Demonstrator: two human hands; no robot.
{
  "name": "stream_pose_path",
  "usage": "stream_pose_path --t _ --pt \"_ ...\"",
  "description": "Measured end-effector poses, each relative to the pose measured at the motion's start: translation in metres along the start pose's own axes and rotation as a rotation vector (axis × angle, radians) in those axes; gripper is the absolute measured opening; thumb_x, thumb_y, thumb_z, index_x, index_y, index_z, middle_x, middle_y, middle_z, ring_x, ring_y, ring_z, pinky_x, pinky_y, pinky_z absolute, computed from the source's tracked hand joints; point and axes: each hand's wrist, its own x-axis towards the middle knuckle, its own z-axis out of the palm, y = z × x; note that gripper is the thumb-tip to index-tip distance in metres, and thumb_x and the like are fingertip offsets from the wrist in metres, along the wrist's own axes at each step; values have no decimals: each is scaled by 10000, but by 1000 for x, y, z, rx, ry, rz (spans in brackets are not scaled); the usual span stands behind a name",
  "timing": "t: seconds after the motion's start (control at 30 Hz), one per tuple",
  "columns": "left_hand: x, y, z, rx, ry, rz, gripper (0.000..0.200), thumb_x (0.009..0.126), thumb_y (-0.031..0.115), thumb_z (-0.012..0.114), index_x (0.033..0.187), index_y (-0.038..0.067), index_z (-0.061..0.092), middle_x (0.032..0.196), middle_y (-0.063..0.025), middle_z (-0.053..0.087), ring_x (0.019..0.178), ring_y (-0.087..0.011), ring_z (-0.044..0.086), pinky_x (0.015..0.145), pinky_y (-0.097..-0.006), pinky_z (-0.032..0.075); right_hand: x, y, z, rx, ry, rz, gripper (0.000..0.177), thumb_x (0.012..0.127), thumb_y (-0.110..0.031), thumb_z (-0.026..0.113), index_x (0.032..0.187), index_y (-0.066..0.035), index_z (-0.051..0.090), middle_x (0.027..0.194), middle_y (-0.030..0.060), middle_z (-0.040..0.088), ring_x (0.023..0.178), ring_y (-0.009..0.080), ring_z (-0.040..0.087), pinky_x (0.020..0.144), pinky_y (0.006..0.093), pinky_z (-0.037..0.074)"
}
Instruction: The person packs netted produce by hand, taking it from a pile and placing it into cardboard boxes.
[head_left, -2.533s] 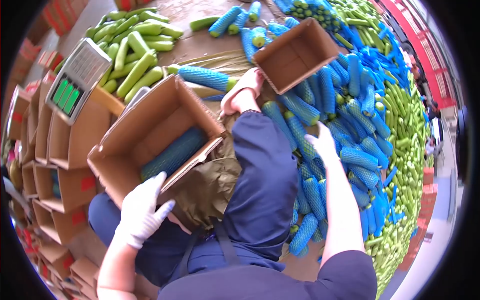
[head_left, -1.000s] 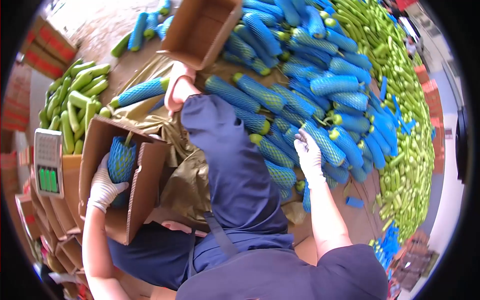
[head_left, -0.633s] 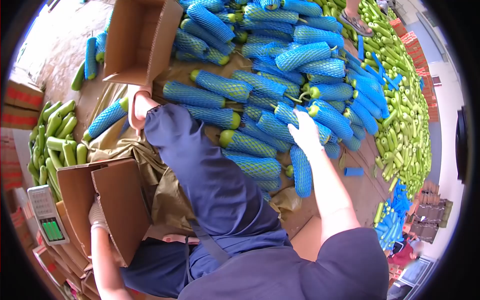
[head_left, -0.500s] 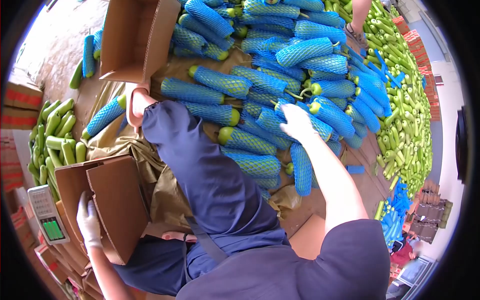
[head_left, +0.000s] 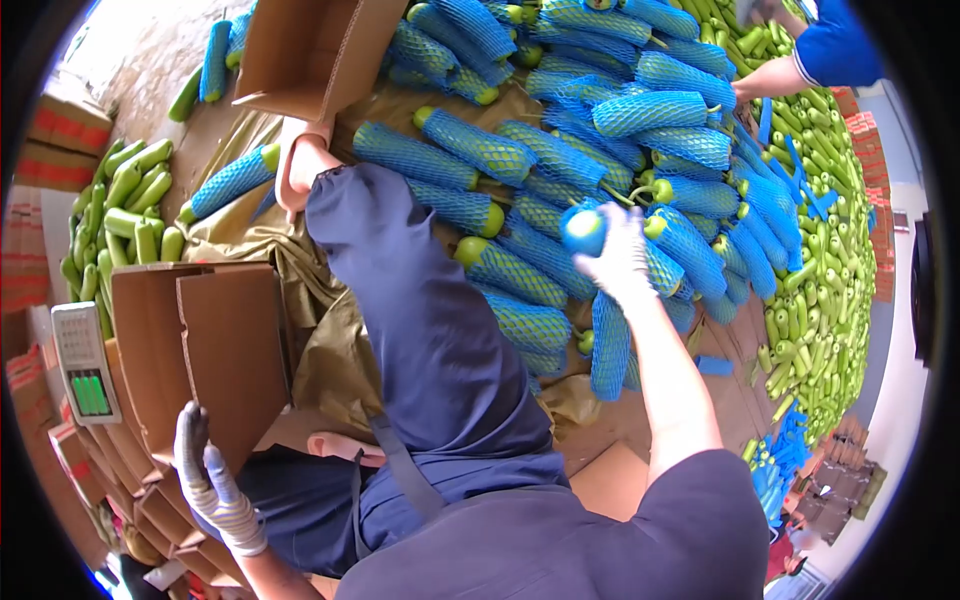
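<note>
Gloved, my right hand [head_left: 622, 255] grips a green gourd [head_left: 584, 231] in blue netting, its round end toward the camera, above the pile. Around it lie many netted gourds [head_left: 510, 270] side by side. My left hand [head_left: 218, 490], in a striped glove with dark fingertips, is open with its fingers apart and nothing held. It is beside the lower edge of an open cardboard box [head_left: 235, 350] at my left knee.
Another open box [head_left: 300, 60] stands by my foot. Bare gourds [head_left: 120, 215] lie at left, near a scale [head_left: 85, 360] with a green display. A large heap of bare gourds [head_left: 820, 300] fills the right. A co-worker's arm [head_left: 770, 78] reaches in at top right.
My right hand has lifted a netted gourd off the pile. My left hand has come away from the box and moved down. The co-worker's arm and blue sleeve have come into view.
</note>
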Motion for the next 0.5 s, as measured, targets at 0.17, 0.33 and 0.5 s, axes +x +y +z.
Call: stream_pose_path --t 0.17,0.33,0.5 --pt "10 39 46 -120 -182 186 432 973 198 528 1331 -42 514 1309 -183 572 1204 -300 562 1054 -409 418 -8 13 -83 1312 369 147 801 708 -7 772 1383 -59 345 1209 113 553 1054 200 585 943 338 500" --pt "18 57 68 -238 -322 304 440 921 154 585 1313 -39 534 1332 -184 549 1218 -306 547 1064 -401 411 6 -15 -82 1495 89 121 622 737 -40 737 1296 -70 465 1056 53 615 912 136 615 805 277 522" --pt "22 101 101 -709 -584 -136 779 824 222 734 1453 -33 350 1433 -208 458 1349 -326 427 1138 -438 294 2 -95 -99 1733 -117 95 546 729 -243 756 1191 -44 544 998 41 642 897 132 620 846 293 503"
